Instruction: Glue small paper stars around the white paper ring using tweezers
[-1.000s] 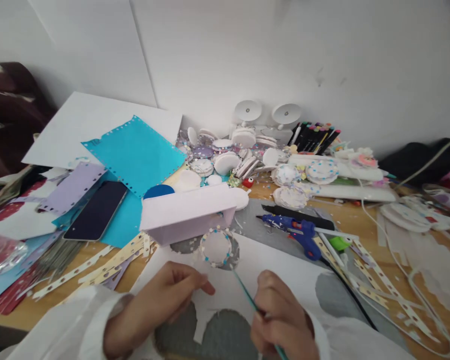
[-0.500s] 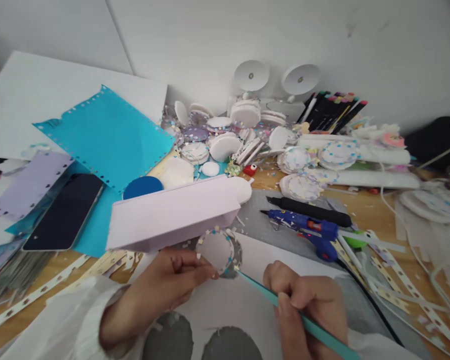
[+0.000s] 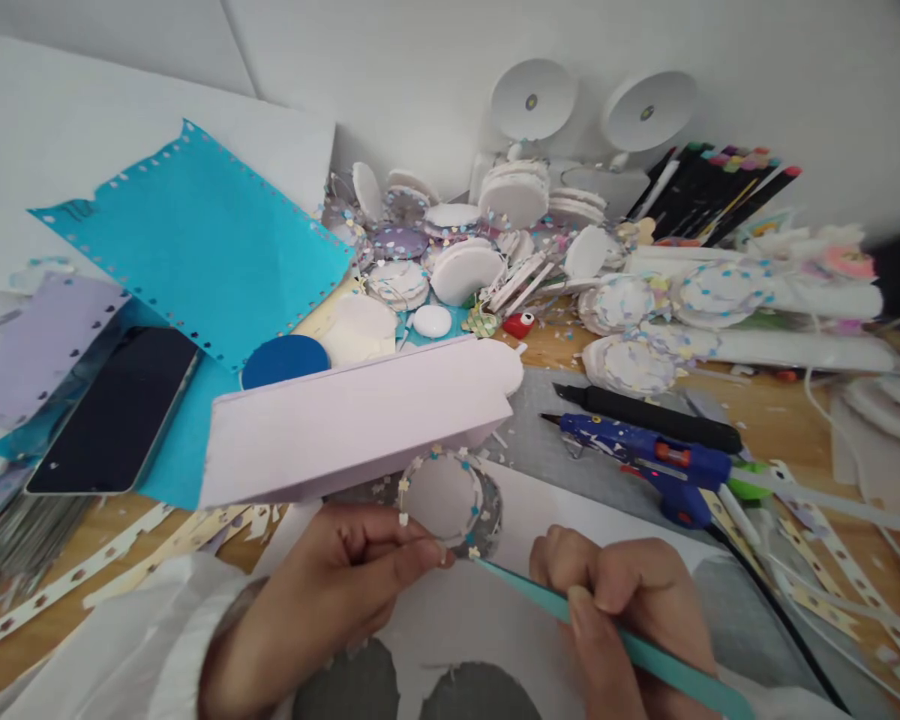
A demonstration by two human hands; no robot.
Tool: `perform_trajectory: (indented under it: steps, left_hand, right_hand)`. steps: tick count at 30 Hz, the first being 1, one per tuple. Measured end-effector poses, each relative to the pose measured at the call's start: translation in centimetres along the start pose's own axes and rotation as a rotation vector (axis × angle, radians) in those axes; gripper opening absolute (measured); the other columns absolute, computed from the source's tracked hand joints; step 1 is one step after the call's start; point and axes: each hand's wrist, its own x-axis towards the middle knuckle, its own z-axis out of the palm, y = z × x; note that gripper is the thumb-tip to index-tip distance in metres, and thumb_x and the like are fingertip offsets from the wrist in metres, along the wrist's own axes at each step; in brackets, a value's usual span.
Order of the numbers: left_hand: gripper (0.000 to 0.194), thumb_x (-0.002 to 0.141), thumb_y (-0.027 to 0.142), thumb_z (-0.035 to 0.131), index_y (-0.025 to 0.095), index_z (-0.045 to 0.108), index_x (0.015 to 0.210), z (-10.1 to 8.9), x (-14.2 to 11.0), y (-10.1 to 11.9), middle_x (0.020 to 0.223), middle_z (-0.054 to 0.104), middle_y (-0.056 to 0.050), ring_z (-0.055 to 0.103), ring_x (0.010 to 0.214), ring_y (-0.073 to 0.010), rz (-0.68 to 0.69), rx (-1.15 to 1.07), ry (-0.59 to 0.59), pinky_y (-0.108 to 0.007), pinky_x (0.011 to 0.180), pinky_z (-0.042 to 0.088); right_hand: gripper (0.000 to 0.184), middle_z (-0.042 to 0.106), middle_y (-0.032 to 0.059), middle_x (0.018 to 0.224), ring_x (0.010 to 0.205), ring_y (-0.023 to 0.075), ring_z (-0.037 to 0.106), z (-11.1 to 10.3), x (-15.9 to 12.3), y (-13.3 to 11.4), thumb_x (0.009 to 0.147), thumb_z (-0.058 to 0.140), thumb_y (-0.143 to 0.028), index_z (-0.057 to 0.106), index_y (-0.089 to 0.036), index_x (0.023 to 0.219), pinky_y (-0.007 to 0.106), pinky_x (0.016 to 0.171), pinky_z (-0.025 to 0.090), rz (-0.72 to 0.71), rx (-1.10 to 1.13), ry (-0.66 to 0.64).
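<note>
A round white paper disc [image 3: 442,495] edged with small coloured paper bits lies on a grey and white sheet [image 3: 570,510] in front of me. My left hand [image 3: 345,590] rests just below it, fingers pinched together with their tips at the disc's lower edge. My right hand [image 3: 622,610] is closed around a thin teal stick [image 3: 630,645], whose tip touches the disc's lower right edge. A folded pale pink card [image 3: 352,420] lies just behind the disc.
A blue glue gun [image 3: 652,465] and a black pen [image 3: 645,405] lie to the right. A phone [image 3: 116,410] rests on teal paper [image 3: 195,245] at left. Several white discs [image 3: 457,270] and markers [image 3: 712,195] crowd the back by the wall. Punched paper strips [image 3: 832,560] litter the wooden table.
The view has moved closer and lower. My left fingers have slid up to the disc's edge, and my right hand has shifted right with the stick's tip staying at the disc.
</note>
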Motion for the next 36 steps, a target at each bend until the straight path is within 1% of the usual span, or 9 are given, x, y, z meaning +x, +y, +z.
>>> perform_trajectory:
  steps: [6, 10, 14, 17, 20, 24, 27, 30, 36]
  left_hand:
    - [0.032, 0.078, 0.047, 0.064, 0.015, 0.065, 0.076, 0.1, 0.0, 0.0, 0.039, 0.029, 0.01, 0.018, 0.036, -0.0042, 0.001, -0.032, 0.005, -0.019, 0.036, 0.012]
    - [0.034, 0.078, 0.048, 0.064, 0.014, 0.066, 0.077, 0.1, 0.0, -0.1, 0.039, 0.031, 0.01, 0.017, 0.037, -0.0041, 0.001, -0.024, 0.005, -0.019, 0.037, 0.011]
    - [0.034, 0.078, 0.047, 0.065, 0.014, 0.066, 0.076, 0.1, 0.1, 0.1, 0.04, 0.029, 0.01, 0.017, 0.037, -0.004, -0.01, -0.021, 0.002, -0.019, 0.037, 0.01]
    - [0.033, 0.078, 0.047, 0.064, 0.014, 0.065, 0.075, 0.1, 0.1, 0.2, 0.04, 0.028, 0.01, 0.017, 0.037, -0.004, -0.004, -0.01, 0.01, -0.019, 0.037, 0.011]
    - [0.033, 0.078, 0.048, 0.063, 0.015, 0.066, 0.077, 0.0, 0.1, 0.2, 0.04, 0.028, 0.01, 0.017, 0.037, -0.0044, -0.009, 0.0, 0.01, -0.02, 0.037, 0.011]
    - [0.036, 0.076, 0.05, 0.064, 0.014, 0.067, 0.077, 0.0, -0.1, 0.2, 0.039, 0.029, 0.009, 0.019, 0.037, -0.0051, -0.006, 0.025, 0.009, -0.02, 0.038, 0.013]
    - [0.036, 0.076, 0.05, 0.064, 0.014, 0.067, 0.077, 0.0, -0.1, 0.2, 0.039, 0.03, 0.009, 0.02, 0.037, -0.005, -0.005, 0.025, 0.004, -0.02, 0.038, 0.013]
    - [0.035, 0.077, 0.049, 0.064, 0.014, 0.067, 0.077, -0.1, 0.0, 0.1, 0.039, 0.029, 0.009, 0.018, 0.036, -0.0044, -0.001, -0.004, -0.009, -0.02, 0.037, 0.012]
    - [0.033, 0.077, 0.048, 0.066, 0.015, 0.067, 0.077, -0.2, 0.0, -0.5, 0.04, 0.032, 0.009, 0.02, 0.037, -0.0042, 0.003, -0.098, -0.021, -0.021, 0.038, 0.011]
  right_hand:
    - [0.013, 0.039, -0.0037, 0.064, 0.053, 0.0115, 0.039, -0.3, 0.1, 0.2, 0.092, 0.042, -0.017, 0.04, -0.025, 0.083, 0.02, 0.044, 0.039, 0.127, 0.074, 0.042]
    - [0.012, 0.04, -0.0038, 0.066, 0.056, 0.0116, 0.04, -0.7, 0.3, 0.3, 0.093, 0.043, -0.021, 0.041, -0.026, 0.083, 0.021, 0.048, 0.04, 0.235, 0.194, 0.001]
    - [0.013, 0.038, -0.0047, 0.066, 0.057, 0.0115, 0.036, -1.1, 0.2, 0.4, 0.094, 0.043, -0.025, 0.042, -0.027, 0.081, 0.021, 0.052, 0.037, 0.412, 0.335, -0.014]
    - [0.014, 0.038, -0.0052, 0.066, 0.056, 0.0107, 0.034, -0.9, 0.1, 0.2, 0.094, 0.047, -0.029, 0.042, -0.027, 0.081, 0.022, 0.052, 0.033, 0.453, 0.386, -0.015]
    - [0.015, 0.037, -0.0054, 0.066, 0.057, 0.0107, 0.032, -0.6, 0.1, 0.0, 0.092, 0.05, -0.032, 0.042, -0.026, 0.08, 0.023, 0.052, 0.031, 0.508, 0.392, 0.032]
    - [0.016, 0.037, -0.0049, 0.066, 0.058, 0.0113, 0.033, -0.6, 0.1, 0.1, 0.092, 0.051, -0.032, 0.042, -0.026, 0.08, 0.024, 0.053, 0.031, 0.509, 0.373, 0.053]
    - [0.014, 0.039, -0.0046, 0.067, 0.057, 0.0112, 0.035, -1.0, 0.0, 0.6, 0.093, 0.049, -0.03, 0.042, -0.026, 0.082, 0.023, 0.051, 0.031, 0.468, 0.361, 0.001]
    - [0.014, 0.039, -0.0045, 0.067, 0.057, 0.0112, 0.035, -1.2, -0.1, 0.9, 0.094, 0.048, -0.03, 0.042, -0.026, 0.082, 0.023, 0.05, 0.031, 0.451, 0.346, -0.013]
    - [0.015, 0.04, -0.0043, 0.067, 0.057, 0.0112, 0.036, -1.2, 0.1, 0.7, 0.093, 0.049, -0.032, 0.042, -0.026, 0.081, 0.025, 0.051, 0.031, 0.472, 0.333, -0.006]
